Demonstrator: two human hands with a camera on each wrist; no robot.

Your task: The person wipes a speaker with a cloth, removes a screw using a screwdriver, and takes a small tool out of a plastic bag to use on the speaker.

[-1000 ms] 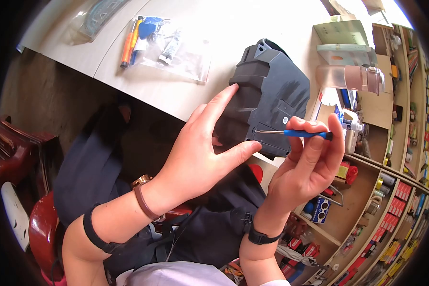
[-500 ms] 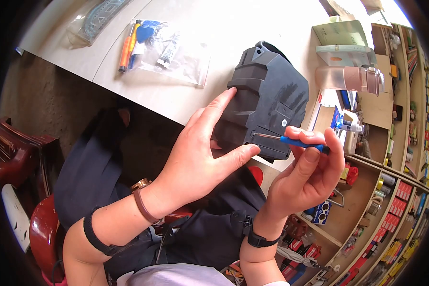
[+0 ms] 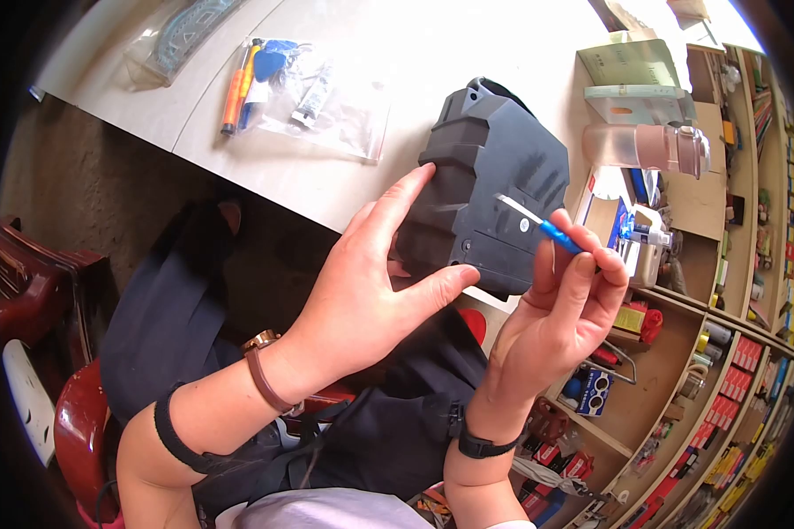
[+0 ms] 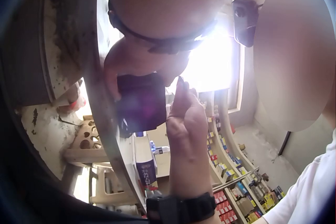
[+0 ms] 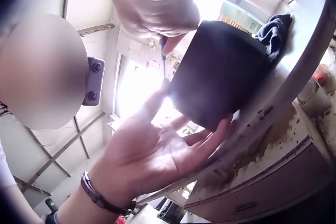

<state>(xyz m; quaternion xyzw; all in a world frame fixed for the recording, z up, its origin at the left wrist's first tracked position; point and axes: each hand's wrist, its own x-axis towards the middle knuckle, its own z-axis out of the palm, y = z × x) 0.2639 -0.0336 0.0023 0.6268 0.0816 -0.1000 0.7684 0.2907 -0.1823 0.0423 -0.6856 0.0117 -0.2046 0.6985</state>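
A dark grey plastic case with ribbed sides stands at the table edge. My left hand holds its near side: the index finger lies along the ribs and the thumb reaches the near corner. In the right wrist view, more fingers of the left hand curl against the case. My right hand pinches a small screwdriver by its blue handle. Its shaft points up and left over the case, away from the recessed screw hole near the corner.
A clear bag with screwdrivers and a small tube lies on the table. A pinkish bottle and a greenish box stand right of the case. Shelves full of small goods fill the right side.
The screwdriver's tip has come off the screw hole and swung up and left, as the right hand's fingers shifted on the handle. The left hand and case have barely moved.
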